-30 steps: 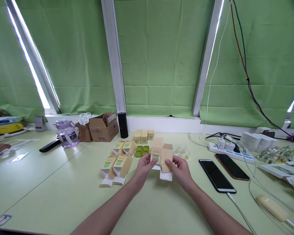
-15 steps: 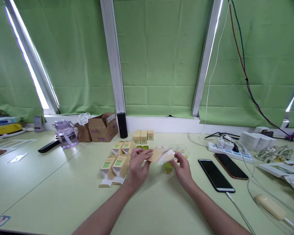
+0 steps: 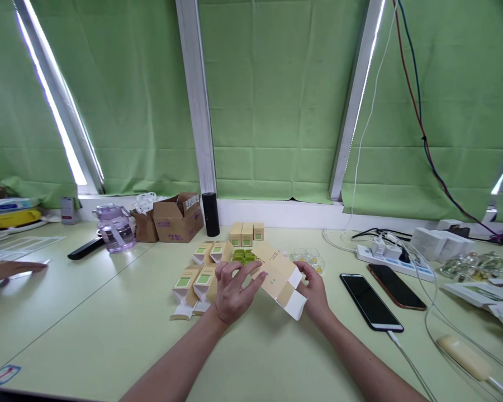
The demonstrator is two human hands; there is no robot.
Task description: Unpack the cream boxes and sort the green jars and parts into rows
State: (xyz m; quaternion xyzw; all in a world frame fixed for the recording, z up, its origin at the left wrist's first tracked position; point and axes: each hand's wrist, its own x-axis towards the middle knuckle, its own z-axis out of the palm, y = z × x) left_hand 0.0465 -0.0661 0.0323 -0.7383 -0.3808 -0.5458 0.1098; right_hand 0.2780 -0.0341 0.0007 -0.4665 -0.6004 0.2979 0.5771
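A flattened beige carton (image 3: 274,273) with white-lined flaps is held up between my hands, tilted down to the right. My left hand (image 3: 237,293) grips its left side, fingertips resting on the printed face. At the right edge my right hand (image 3: 314,287) pinches the carton near a white flap, its fingertips partly hidden behind it. Left of my left hand stand several part-folded beige boxes (image 3: 184,282) with green labels and open flaps. Small green containers (image 3: 243,255) sit just beyond the carton, partly covered by it. Clear round cups (image 3: 312,258) lie behind my right hand.
Closed beige boxes (image 3: 246,233) stand at the back. Two phones (image 3: 371,301), a power strip (image 3: 392,259) and loose cables are on the right. A cardboard box (image 3: 178,218), a black cylinder (image 3: 210,215) and a purple jug (image 3: 114,228) stand left. Another person's hand (image 3: 14,271) rests far left.
The carton has turned from nearly edge-on to showing its printed face, its flaps now hanging lower right. Another person's hand has appeared at the far left.
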